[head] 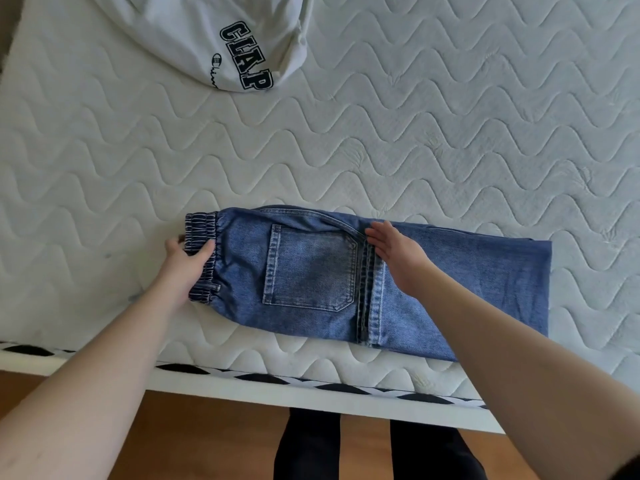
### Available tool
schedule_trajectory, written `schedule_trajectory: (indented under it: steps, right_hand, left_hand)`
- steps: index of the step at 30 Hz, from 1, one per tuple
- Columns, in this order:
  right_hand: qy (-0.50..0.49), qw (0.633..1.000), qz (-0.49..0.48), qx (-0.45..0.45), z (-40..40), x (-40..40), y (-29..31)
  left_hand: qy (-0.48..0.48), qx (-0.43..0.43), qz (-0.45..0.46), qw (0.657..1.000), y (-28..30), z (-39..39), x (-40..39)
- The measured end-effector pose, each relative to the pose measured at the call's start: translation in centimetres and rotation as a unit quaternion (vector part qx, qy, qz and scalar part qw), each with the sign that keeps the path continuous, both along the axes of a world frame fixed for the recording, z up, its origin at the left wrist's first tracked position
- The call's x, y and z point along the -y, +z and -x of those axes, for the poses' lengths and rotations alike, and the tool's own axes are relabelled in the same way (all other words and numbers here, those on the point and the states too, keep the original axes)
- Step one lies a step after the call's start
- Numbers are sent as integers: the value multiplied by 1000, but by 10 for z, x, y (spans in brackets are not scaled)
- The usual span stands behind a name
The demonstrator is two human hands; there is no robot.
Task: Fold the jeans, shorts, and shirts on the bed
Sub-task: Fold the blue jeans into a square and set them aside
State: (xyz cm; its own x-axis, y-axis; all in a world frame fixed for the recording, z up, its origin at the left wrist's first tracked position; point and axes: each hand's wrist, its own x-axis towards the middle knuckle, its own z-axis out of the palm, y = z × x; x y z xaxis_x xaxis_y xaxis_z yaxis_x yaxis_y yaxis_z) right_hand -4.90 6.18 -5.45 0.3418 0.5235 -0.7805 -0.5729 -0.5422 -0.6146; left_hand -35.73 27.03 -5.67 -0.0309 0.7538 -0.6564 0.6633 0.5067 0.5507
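Blue jeans (311,268) lie folded lengthwise across the near part of the white quilted mattress (415,133), back pocket up, elastic waistband to the left. My left hand (185,263) grips the waistband, thumb on top and fingers under its edge. My right hand (398,254) lies flat with straight fingers on the denim just right of the pocket seam. A white shirt (214,39) with dark block letters lies bunched at the far left of the bed.
The mattress edge with a black-and-white patterned trim (277,379) runs along the near side. Below it are a wooden floor (207,438) and my dark-clothed legs (346,448).
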Motion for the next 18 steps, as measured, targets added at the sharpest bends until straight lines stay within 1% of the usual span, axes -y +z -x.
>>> schedule_trajectory:
  steps: [2, 4, 5, 6, 8, 10, 12, 16, 18]
  right_hand:
    - [5, 1000, 1, 5, 0, 0, -2]
    - [14, 1000, 2, 9, 1, 1, -5]
    - [20, 1000, 5, 12, 2, 1, -6]
    - [25, 1000, 9, 16, 2, 1, -8]
    - [40, 998, 18, 33, 3, 0, -10]
    - [56, 997, 24, 47, 3, 1, -12]
    - [64, 996, 30, 55, 2, 1, -13]
    - [63, 995, 50, 63, -2, 1, -13]
    - [62, 995, 54, 62, -2, 0, -13]
  left_hand:
    - [7, 19, 20, 1000, 0, -2, -5]
    - [-15, 47, 68, 996, 2, -1, -9]
    - [-28, 61, 78, 995, 3, 0, -10]
    - [-41, 74, 73, 994, 4, 1, -10]
    - [-72, 84, 32, 993, 5, 4, -10]
    - [-100, 62, -18, 993, 6, 8, -10]
    - [-97, 42, -50, 993, 7, 15, -11]
    - [-97, 18, -84, 992, 7, 19, -15]
    - [-76, 22, -69, 994, 5, 16, -16]
